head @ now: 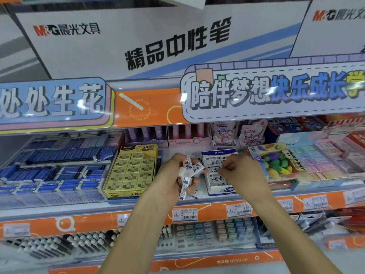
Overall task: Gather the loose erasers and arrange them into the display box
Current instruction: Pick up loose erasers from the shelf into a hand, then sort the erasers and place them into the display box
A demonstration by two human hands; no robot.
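Starting at the left, the yellow 2B eraser box (131, 171) sits on the shelf (138, 204). Your left hand (173, 178) is curled, palm up, around a bunch of loose erasers (190, 171). Just right, your right hand (240, 173) hovers over the white display box (217, 175), fingertips (224, 169) pinched nearly closed; whether they grip anything, you cannot tell.

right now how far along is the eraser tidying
Partly done. The white display box already holds some erasers in rows. The left hand has its grip on a bunch of loose white erasers, and the right hand is at the box, fingers pinched; whether it holds one is unclear. Left: the bunch, plus one eraser on the shelf.
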